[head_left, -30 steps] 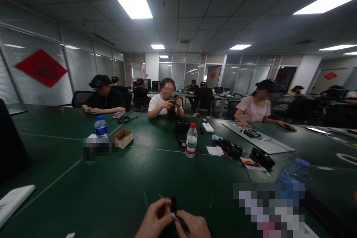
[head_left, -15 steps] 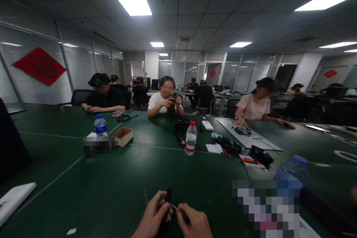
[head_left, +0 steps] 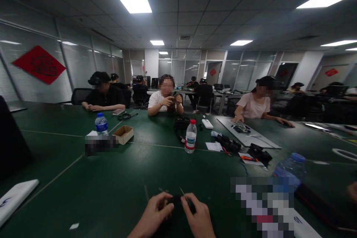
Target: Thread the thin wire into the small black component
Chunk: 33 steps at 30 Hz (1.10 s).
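Observation:
Low in the middle of the head view, my left hand [head_left: 156, 212] is closed, fingers curled round a small black object [head_left: 175, 199] whose kind I cannot make out. Close by on the right, my right hand [head_left: 197, 214] grips what looks like a small screwdriver [head_left: 190, 204] with a dark handle. Its thin metal shaft points up and to the left, free of the black object. That hand's fingertips also meet the black object's right end, so both hands touch it. My fingers hide part of both things.
The green table [head_left: 134, 171] spreads around my hands. Ahead stand a red-capped bottle [head_left: 190, 137], a small open box [head_left: 123, 135] and a blue-capped bottle [head_left: 101, 124]. A large bottle [head_left: 290, 169] is at right. A white slab [head_left: 16, 200] lies at left. Several people sit beyond.
The screwdriver's shaft has swung from pointing at the black object to pointing up. The black object has turned from upright to roughly level between my hands, which are now slightly lower.

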Each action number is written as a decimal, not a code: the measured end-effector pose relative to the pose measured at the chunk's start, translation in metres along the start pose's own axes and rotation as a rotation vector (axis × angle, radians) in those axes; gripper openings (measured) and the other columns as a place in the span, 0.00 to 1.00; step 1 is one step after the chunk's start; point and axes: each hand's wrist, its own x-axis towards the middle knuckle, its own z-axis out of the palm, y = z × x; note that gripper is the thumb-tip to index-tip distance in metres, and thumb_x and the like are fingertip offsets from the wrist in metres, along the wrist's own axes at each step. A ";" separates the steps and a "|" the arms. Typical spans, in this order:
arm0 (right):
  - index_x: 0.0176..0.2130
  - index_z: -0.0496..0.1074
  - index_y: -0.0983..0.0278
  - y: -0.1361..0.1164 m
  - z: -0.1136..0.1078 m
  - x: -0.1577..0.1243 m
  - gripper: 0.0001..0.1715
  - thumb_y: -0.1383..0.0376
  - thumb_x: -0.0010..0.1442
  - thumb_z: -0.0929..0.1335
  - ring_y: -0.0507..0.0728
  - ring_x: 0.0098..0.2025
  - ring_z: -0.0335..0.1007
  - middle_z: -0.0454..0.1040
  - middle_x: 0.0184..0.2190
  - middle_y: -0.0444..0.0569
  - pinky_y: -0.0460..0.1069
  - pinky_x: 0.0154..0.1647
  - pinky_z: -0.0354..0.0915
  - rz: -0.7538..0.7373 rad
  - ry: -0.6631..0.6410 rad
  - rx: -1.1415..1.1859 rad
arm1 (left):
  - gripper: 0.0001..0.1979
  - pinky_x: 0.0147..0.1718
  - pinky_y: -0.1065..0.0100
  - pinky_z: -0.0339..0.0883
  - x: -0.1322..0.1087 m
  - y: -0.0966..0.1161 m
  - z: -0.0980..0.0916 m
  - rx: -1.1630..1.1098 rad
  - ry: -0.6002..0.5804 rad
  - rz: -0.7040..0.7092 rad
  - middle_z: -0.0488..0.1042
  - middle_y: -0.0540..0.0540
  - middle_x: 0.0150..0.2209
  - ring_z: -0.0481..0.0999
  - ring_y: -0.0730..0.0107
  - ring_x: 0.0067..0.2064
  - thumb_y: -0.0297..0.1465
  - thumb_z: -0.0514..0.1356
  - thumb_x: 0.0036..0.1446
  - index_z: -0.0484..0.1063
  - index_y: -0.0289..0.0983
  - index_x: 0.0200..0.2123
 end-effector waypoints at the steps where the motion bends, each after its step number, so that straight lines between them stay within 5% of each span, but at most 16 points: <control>1: 0.38 0.74 0.61 -0.001 0.000 0.000 0.25 0.46 0.65 0.60 0.56 0.33 0.76 0.78 0.31 0.48 0.47 0.34 0.68 0.005 -0.003 -0.003 | 0.21 0.28 0.70 0.59 0.000 -0.001 0.000 -0.003 0.012 -0.002 0.67 0.51 0.25 0.67 0.71 0.28 0.45 0.63 0.53 0.74 0.33 0.42; 7: 0.43 0.74 0.60 -0.006 -0.004 0.000 0.21 0.50 0.65 0.61 0.56 0.36 0.76 0.79 0.36 0.47 0.47 0.38 0.68 -0.011 -0.020 -0.021 | 0.21 0.29 0.70 0.57 0.002 -0.005 -0.004 0.014 0.024 0.000 0.67 0.51 0.25 0.64 0.71 0.28 0.44 0.65 0.51 0.77 0.33 0.40; 16: 0.38 0.75 0.59 -0.007 -0.002 -0.004 0.17 0.55 0.66 0.61 0.53 0.32 0.74 0.77 0.30 0.43 0.45 0.35 0.64 -0.125 -0.169 -0.122 | 0.24 0.36 0.67 0.63 0.004 -0.010 -0.006 -0.101 0.106 0.047 0.77 0.43 0.38 0.71 0.64 0.36 0.47 0.64 0.51 0.78 0.35 0.43; 26: 0.40 0.75 0.60 -0.011 -0.002 -0.003 0.17 0.58 0.68 0.59 0.52 0.32 0.73 0.77 0.32 0.44 0.44 0.34 0.63 -0.143 -0.219 -0.109 | 0.25 0.39 0.66 0.64 0.005 -0.014 -0.007 -0.192 0.033 0.039 0.75 0.44 0.38 0.71 0.65 0.38 0.47 0.63 0.53 0.75 0.34 0.47; 33: 0.40 0.75 0.60 -0.011 0.000 -0.003 0.18 0.58 0.68 0.59 0.53 0.32 0.74 0.77 0.33 0.45 0.44 0.32 0.63 -0.176 -0.224 -0.111 | 0.21 0.48 0.61 0.65 0.000 -0.003 -0.004 -0.169 -0.040 0.118 0.76 0.42 0.43 0.73 0.57 0.48 0.46 0.59 0.58 0.75 0.36 0.44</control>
